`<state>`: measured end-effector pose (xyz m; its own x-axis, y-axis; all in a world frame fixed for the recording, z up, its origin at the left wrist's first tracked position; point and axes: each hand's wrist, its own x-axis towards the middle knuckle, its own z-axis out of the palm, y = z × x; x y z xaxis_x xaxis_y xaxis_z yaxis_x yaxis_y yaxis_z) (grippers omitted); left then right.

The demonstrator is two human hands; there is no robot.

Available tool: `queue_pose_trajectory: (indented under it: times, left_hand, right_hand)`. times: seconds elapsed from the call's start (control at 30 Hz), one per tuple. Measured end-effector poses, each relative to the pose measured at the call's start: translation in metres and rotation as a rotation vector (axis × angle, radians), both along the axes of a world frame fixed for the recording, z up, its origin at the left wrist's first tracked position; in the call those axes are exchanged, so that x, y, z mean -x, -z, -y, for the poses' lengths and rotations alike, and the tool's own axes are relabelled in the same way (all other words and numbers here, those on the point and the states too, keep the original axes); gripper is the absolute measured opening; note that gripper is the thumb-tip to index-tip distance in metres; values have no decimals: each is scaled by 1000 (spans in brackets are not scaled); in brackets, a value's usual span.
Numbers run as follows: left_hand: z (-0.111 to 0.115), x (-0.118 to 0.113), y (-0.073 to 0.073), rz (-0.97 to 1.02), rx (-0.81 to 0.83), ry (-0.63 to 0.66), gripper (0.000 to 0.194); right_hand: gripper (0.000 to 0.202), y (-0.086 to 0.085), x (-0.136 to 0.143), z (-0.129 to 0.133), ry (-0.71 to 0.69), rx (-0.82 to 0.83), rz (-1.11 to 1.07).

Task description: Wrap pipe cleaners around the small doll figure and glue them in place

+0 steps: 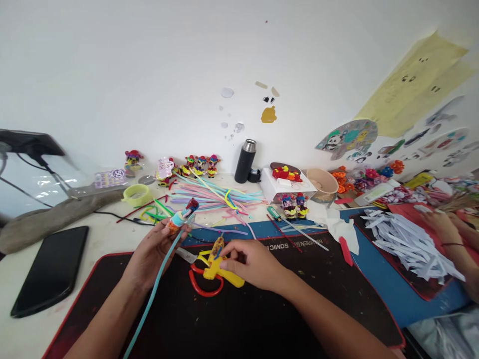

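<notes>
Hands apart. Left hand [159, 244] is clamped on a half-built fuzzy figure [176, 222], off the mat [284, 324]; a light-blue stem [160, 270] trails down past that wrist. Right hand [254, 264] has fingertips at a yellow tool [212, 269]; can't tell if it's gripping.

Clutter: red-handled scissors [205, 294] between the hands, partly covered by the yellow tool. Beyond both hands, a heap of pastel stems [220, 194], with small figures [201, 167] behind it. Black slab [52, 271] left of left hand. Far right of right hand, a co-worker's hand [436, 222] beside a pile of white strips [407, 244].

Containers: black flask [244, 163] beyond the hands, cup [255, 175] beside it, contents not visible. Right of that, white box [269, 188] with a red-yellow piece [286, 174] on top, then beige bowl [322, 180], inside unclear.
</notes>
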<state>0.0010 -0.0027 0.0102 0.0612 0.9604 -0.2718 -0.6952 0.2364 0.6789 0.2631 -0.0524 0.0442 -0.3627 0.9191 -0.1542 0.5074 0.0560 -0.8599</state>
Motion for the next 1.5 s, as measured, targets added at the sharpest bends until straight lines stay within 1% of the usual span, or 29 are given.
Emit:
queue_pose_trajectory:
  times: [0.07,0.13,0.2,0.27,0.33,0.5,0.63,0.8,0.97,1.03,1.13,1.2,1.33,1.5]
  left_hand:
    - [1,0,0,-7,-1,13,39]
    - [2,0,-1,-11,-10,24,39]
    - [3,0,-3,-18,-8,39,41]
    - [4,0,-4,-27,1,56,44]
    - [5,1,-6,-33,-6,72,43]
    - [5,-1,-9,-31,-37,90,45]
    - [5,-1,-8,-30,-33,56,49]
    - [6,1,-6,-55,-28,36,47]
    - [6,0,-8,-37,-72,37,45]
    - [5,0,-9,-18,-89,45,44]
    - [3,3,-9,2,-107,16,39]
    - [1,5,-10,11,-114,-6,36]
    - [0,7,-10,6,-121,-32,30]
    - [0,7,-9,-9,-122,-4,30]
  right_hand:
    - [30,5,18,-3,53,64,-131]
    - [33,10,37,-7,64,189,-267]
    - [36,14,55,-12,15,278,-353]
    - [38,17,70,-17,-16,296,-401]
    - [40,19,82,-21,-11,353,-466]
    - [49,19,100,-28,33,505,-635]
    - [51,20,109,-29,54,555,-727]
    - [54,25,119,-28,95,584,-824]
    - [50,23,123,-26,122,472,-891]
    - [49,20,121,-25,136,438,-910]
    - [48,15,115,-23,178,407,-922]
    - [49,13,110,-22,194,384,-909]
    - [51,10,97,-18,167,334,-844]
    - [51,7,83,-16,135,287,-753]
